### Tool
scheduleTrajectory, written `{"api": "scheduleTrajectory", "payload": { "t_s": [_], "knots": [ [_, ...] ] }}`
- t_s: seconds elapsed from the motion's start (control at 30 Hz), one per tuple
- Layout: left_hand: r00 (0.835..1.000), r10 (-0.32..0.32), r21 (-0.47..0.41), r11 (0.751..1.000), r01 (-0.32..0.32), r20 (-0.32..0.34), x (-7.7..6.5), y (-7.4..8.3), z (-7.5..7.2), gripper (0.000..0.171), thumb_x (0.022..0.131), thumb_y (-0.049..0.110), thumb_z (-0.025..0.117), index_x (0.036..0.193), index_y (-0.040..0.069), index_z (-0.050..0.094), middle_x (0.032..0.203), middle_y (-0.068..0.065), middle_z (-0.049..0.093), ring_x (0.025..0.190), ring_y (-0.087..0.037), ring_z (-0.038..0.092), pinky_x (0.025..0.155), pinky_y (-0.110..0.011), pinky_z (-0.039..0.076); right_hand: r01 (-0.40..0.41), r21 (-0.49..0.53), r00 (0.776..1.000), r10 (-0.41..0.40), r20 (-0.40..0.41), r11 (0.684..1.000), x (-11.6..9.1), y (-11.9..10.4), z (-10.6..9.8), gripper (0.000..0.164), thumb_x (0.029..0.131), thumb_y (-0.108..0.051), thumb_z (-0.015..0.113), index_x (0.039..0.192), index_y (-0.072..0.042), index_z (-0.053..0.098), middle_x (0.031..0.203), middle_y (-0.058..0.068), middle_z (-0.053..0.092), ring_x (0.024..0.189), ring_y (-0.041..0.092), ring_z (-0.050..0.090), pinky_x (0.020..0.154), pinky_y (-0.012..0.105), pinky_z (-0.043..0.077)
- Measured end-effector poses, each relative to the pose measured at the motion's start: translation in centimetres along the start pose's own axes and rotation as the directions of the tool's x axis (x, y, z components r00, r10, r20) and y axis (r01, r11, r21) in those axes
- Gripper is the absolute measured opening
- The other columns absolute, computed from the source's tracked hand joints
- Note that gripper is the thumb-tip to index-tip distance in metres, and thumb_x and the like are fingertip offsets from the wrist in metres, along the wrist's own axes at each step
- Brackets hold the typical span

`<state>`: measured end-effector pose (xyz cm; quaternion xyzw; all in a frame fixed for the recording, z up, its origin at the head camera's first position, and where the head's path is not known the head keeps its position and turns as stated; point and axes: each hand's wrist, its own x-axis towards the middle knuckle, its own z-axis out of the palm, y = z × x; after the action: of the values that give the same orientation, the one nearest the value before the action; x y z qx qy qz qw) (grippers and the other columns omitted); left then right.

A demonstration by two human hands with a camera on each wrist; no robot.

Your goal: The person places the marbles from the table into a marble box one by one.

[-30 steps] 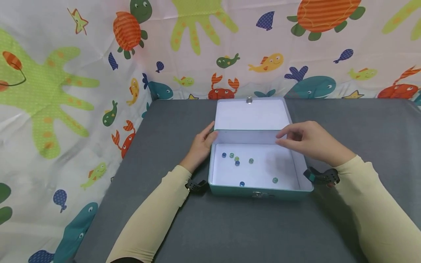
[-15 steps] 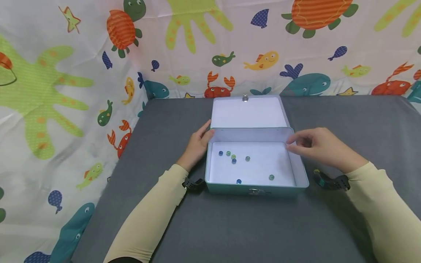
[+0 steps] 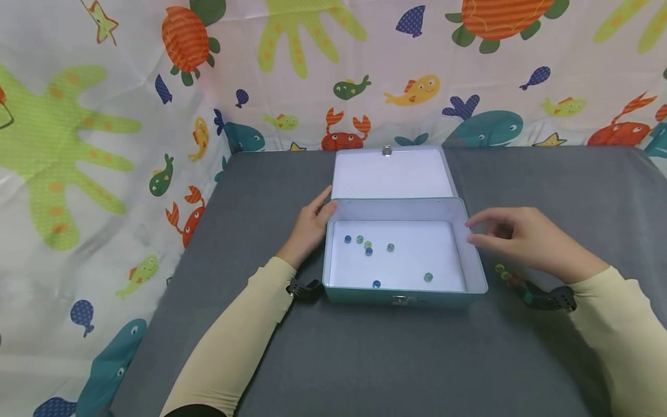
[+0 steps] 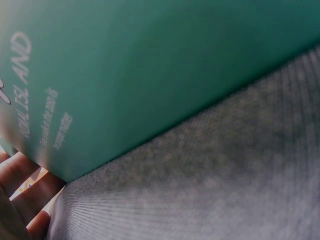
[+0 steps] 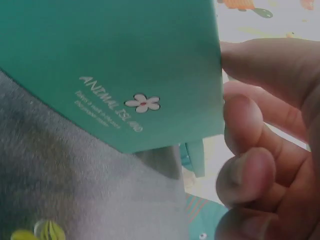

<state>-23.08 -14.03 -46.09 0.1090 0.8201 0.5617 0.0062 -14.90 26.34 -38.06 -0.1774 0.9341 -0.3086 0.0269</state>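
Observation:
A green metal tin box (image 3: 401,297) with a white inside stands with its lid (image 3: 391,174) tipped back. Several glass marbles, blue and green, lie apart on its floor, such as a green marble (image 3: 428,277) near the front. My left hand (image 3: 306,230) holds the box's rear left corner, thumb at the rim; in the left wrist view its fingers (image 4: 35,195) reach behind that corner. Just beyond the right wall is my right hand (image 3: 531,240), thumb and forefinger apart, other fingers bent. Nothing shows between them. Yellow-green marbles (image 5: 50,231) lie on the table below it.
Grey cloth covers the table (image 3: 375,359). A white curtain (image 3: 302,110) printed with sea animals hangs behind and to the left. Each wrist wears a black strap, the right strap (image 3: 549,298) hanging low near the loose marbles.
My right hand has drawn back to the right, from over the box to outside its right wall. Loose marbles have come into sight below it. The left hand keeps its hold.

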Motion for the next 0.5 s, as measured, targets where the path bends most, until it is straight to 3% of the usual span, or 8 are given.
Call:
{"api": "scheduleTrajectory", "payload": {
  "t_s": [0.23, 0.5],
  "knots": [
    [1.000, 0.004, -0.003, 1.000, -0.004, 0.005, 0.0, 0.2, 0.0, 0.065, 0.109, 0.040, 0.053, 0.165, 0.012, 0.036, 0.154, -0.017, 0.055, 0.135, -0.032, 0.059, 0.112, -0.051, 0.047, -0.048, -0.028, 0.999, 0.048, 0.008, 0.998, -0.9, 1.4, -0.6, 0.029, 0.093, -0.022, 0.083, 0.118, -0.009, 0.076, 0.075, -0.003, 0.061, 0.062, 0.013, 0.052, 0.052, 0.027, 0.041],
    [1.000, -0.008, 0.001, 1.000, 0.008, 0.007, -0.1, 0.4, 0.1, 0.064, 0.109, 0.039, 0.052, 0.165, 0.012, 0.036, 0.153, -0.018, 0.056, 0.135, -0.032, 0.059, 0.114, -0.051, 0.045, -0.052, -0.034, 0.987, 0.056, 0.149, 0.998, -0.9, 3.0, -0.4, 0.021, 0.092, -0.008, 0.080, 0.112, -0.007, 0.078, 0.071, -0.003, 0.062, 0.060, 0.010, 0.055, 0.056, 0.027, 0.047]
  ]
}}
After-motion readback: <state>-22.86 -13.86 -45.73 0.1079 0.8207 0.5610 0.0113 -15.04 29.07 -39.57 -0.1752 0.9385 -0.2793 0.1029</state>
